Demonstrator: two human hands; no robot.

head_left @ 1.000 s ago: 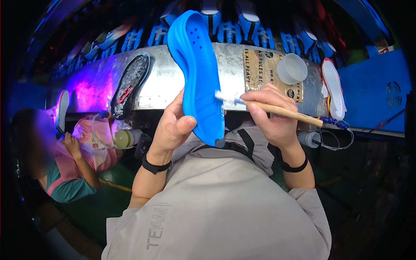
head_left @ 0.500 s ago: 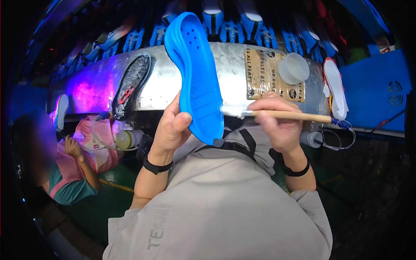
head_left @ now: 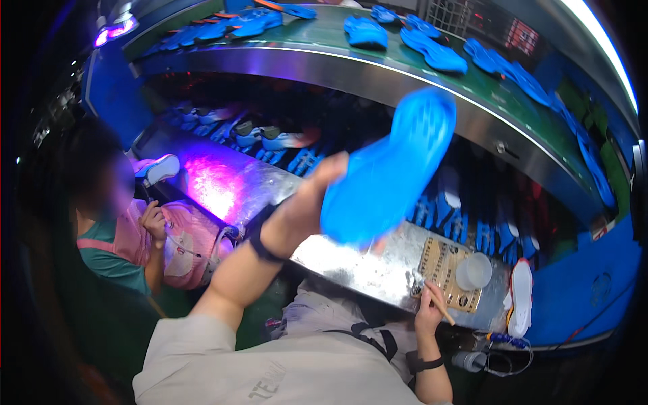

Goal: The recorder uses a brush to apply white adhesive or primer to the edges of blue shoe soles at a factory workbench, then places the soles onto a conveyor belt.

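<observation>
My left hand (head_left: 307, 206) is raised well above the metal bench and grips a blue shoe sole (head_left: 385, 179) by its near left edge. The sole is tilted and blurred by motion, its far end pointing up and right. Lower down at the right, the fingers of my right hand (head_left: 429, 316) close around the wooden handle of a brush (head_left: 442, 306). The brush's whitish bristles are over the left edge of a printed brown sheet (head_left: 437, 264). On the sheet's right side stands a translucent white cup (head_left: 474, 271).
A green conveyor (head_left: 317, 34) holding several blue soles (head_left: 432, 50) runs above the bench (head_left: 351, 266). Shoes (head_left: 277, 137) line a dark lower shelf. A white-soled shoe (head_left: 520, 297) lies at the bench's right end. At left, another person (head_left: 121, 250) in a pink apron holds a shoe.
The view has swung upward and left. My left hand has lifted the sole up toward the conveyor. My right hand has drawn the brush away from the sole to the brown sheet.
</observation>
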